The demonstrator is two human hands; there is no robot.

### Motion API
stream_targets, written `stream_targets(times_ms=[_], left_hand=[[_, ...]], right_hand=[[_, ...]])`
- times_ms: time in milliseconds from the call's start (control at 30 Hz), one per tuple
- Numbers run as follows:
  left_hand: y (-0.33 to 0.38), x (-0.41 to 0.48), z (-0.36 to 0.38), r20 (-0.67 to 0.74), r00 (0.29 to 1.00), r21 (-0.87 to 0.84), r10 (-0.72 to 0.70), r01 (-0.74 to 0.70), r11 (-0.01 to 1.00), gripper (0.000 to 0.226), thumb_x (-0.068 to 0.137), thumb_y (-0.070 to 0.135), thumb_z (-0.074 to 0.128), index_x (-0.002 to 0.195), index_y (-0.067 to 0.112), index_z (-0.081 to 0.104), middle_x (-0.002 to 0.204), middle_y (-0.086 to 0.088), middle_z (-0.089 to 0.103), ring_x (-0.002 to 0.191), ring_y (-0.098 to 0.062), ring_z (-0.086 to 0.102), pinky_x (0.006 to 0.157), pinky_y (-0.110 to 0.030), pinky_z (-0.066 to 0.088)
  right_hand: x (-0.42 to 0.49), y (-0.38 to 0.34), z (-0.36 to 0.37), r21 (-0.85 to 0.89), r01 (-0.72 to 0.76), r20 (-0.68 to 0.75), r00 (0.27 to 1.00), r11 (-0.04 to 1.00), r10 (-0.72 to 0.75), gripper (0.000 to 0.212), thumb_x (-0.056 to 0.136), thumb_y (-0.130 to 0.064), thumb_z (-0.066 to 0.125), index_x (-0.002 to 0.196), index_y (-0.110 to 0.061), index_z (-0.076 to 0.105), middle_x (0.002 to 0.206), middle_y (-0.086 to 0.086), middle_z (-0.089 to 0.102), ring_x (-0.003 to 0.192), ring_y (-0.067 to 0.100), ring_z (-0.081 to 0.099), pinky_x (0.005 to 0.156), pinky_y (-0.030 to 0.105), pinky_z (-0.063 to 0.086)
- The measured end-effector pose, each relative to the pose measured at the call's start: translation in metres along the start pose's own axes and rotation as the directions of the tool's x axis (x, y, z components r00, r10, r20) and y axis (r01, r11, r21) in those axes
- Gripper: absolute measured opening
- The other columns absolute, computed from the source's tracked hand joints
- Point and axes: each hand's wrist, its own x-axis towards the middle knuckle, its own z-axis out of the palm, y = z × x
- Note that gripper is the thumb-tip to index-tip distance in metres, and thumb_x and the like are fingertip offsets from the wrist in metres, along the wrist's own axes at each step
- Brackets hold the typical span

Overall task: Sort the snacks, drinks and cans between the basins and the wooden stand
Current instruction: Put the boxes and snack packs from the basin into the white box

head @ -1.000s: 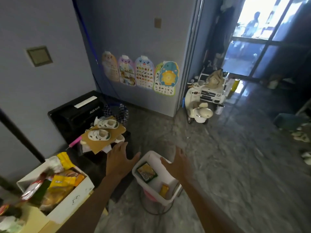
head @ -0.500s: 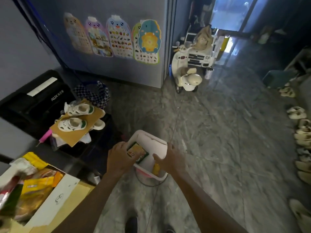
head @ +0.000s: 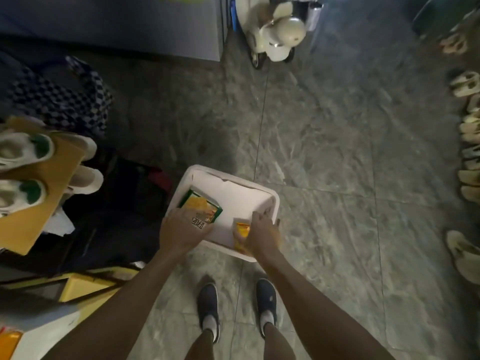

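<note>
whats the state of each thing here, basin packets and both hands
basin: upright, open, mostly bare inside
green packet: lying in basin, near corner held
orange packet: at basin's near wall, held
left hand: grips green packet
right hand: grips orange packet

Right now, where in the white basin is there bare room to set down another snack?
The far right half of the white basin is bare, between the green packet and the right rim. The near edge is crowded: left hand holds the green packet, right hand the orange packet.
</note>
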Motion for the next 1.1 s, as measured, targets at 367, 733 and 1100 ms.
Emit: stream_targets(times_ms=[367,733,1100], left_hand=[[-0.033,0.104,0.172,0.241,0.968,0.11,-0.076,0.051,0.993,0.126,0.067,0.088,0.068,0.165,0.047,0.0,0.176,-0.003,-0.007,0.162,-0.039,0.005,0.121,-0.072,0.025],[-0.023,0.124,0.189,0.221,0.975,0.205,-0.034,-0.012,0.979,0.067,0.083,0.014,0.079,0.14,0.03,0.048,0.164,-0.017,0.016,0.136,-0.057,0.042,0.091,-0.072,0.055],[0.01,0.084,0.107,0.004,0.99,-0.762,-0.141,0.095,0.641,0.041,0.09,-0.002,0.077,0.126,0.018,0.073,0.121,0.015,0.071,0.099,0.011,0.07,0.083,-0.017,0.061]], right_hand=[[0.101,0.031,0.167,-0.008,0.04,0.177,0.983,0.999,-0.038,0.063,0.089,-0.048,0.074,0.138,-0.017,0.05,0.135,0.013,0.053,0.115,0.038,0.062,0.089,0.049,0.059],[0.104,0.033,0.186,0.063,-0.002,0.143,0.99,0.998,-0.008,0.035,0.091,-0.001,0.061,0.122,-0.014,0.052,0.14,0.017,0.039,0.104,0.042,0.066,0.071,0.044,0.054],[0.078,0.009,0.084,0.327,0.103,-0.123,0.99,0.939,-0.066,0.062,0.08,-0.013,0.082,0.137,-0.013,0.057,0.138,0.01,0.043,0.11,0.031,0.058,0.09,0.039,0.053]])
